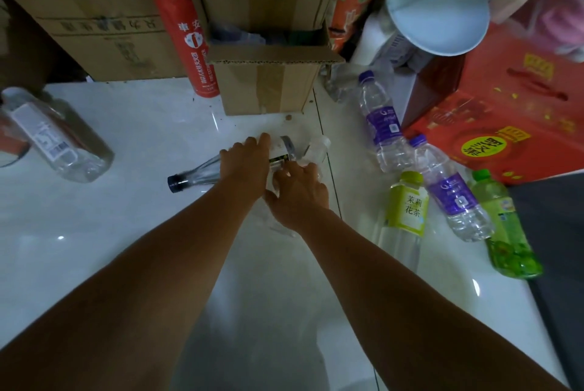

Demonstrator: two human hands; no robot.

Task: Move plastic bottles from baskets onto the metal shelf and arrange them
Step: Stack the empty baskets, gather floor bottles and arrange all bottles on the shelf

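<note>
A clear plastic bottle with a dark cap (189,178) lies on the white floor in the middle of the view, cap pointing left. My left hand (248,161) reaches over its body, fingers curled round it near the label. Just to the right lies a second clear bottle (316,150), mostly hidden. My right hand (298,193) lies on top of it with fingers bent over it and the thumb at its side. No metal shelf or basket is in view.
Two purple-labelled water bottles (380,125) (452,194), a yellow-green tea bottle (406,210) and a green bottle (505,232) lie at the right. A large clear bottle (53,137) lies at the left. Cardboard boxes (265,87), a red can (192,42) and a red gift box (505,112) line the back.
</note>
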